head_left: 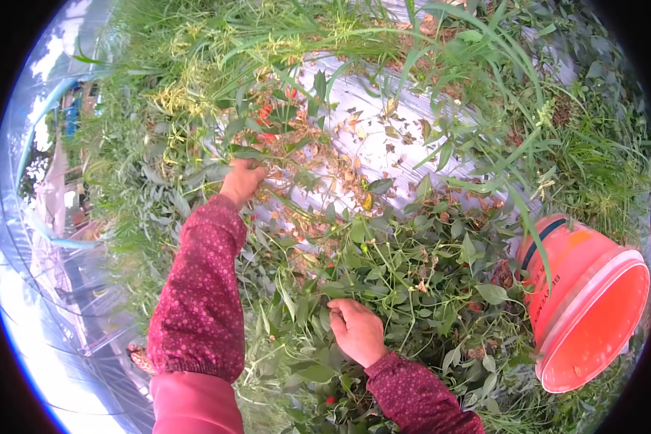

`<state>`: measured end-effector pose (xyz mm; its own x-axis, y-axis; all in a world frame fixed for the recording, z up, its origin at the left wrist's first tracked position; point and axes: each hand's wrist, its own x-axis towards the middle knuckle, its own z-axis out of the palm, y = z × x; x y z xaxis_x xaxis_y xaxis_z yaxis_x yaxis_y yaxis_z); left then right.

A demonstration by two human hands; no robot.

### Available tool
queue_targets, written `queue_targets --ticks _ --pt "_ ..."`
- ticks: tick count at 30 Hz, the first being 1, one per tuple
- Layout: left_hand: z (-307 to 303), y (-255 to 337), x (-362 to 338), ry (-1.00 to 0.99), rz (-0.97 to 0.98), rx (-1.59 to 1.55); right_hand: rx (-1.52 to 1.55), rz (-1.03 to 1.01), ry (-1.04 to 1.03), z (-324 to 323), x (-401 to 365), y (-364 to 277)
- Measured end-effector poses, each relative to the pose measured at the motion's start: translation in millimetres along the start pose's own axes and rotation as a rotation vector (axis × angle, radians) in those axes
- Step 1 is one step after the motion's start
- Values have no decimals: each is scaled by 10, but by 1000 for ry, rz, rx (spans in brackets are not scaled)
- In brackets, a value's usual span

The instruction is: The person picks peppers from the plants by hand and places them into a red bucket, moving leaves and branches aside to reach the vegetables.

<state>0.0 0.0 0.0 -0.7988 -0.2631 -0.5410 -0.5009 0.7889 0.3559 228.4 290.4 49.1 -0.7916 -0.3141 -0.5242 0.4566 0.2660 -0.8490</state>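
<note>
My left hand (pixel 244 181), in a dark red dotted sleeve, reaches into the plants at left of centre. Its fingers are closed on a leafy plant stem (pixel 246 152). Beyond the fingertips, several red peppers (pixel 267 116) show among leaves and dry stalks. Lower down, my right hand (pixel 358 334) is in the green foliage (pixel 390 267) with its fingers curled together. Leaves surround its fingertips, and whatever they grip is hidden. A small red pepper (pixel 330 399) shows in the leaves below it.
A red bucket (pixel 546 278) lies tipped at the right, its mouth toward the lower right. White plastic sheeting (pixel 383 148) with dry leaves covers the ground between rows. Tall grass (pixel 484 43) arches over the top. Clear greenhouse film (pixel 22 289) rises at the left.
</note>
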Motion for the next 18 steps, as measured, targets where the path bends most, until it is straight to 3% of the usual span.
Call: queue_targets --ticks 2,3,5,7,10,12,13,15,16,18 --pt "63 152 10 64 -137 -268 -30 36 3 49 67 111" --pt "-511 490 -365 113 -190 -148 91 18 -66 55 -118 -165" --pt "-625 862 -409 -83 -135 50 -6 -5 -28 -7 -37 -56" --pt "-542 755 -571 -294 -65 269 -59 -60 21 -55 -1 -36" --pt "-544 378 -738 -212 -24 532 -113 -97 63 -111 58 -107" --pt "-535 237 -795 -114 -383 112 -111 -95 67 -82 94 -86" --pt "-513 98 -729 -117 -390 110 -108 -97 72 -52 127 -66" --pt "-419 -206 -425 228 -384 -135 -138 -106 67 -26 167 -94" --pt "-381 -370 -230 282 -320 -267 -170 -117 69 -33 207 -116" --pt "-460 -763 272 208 -271 -202 -162 -92 92 -18 278 -187"
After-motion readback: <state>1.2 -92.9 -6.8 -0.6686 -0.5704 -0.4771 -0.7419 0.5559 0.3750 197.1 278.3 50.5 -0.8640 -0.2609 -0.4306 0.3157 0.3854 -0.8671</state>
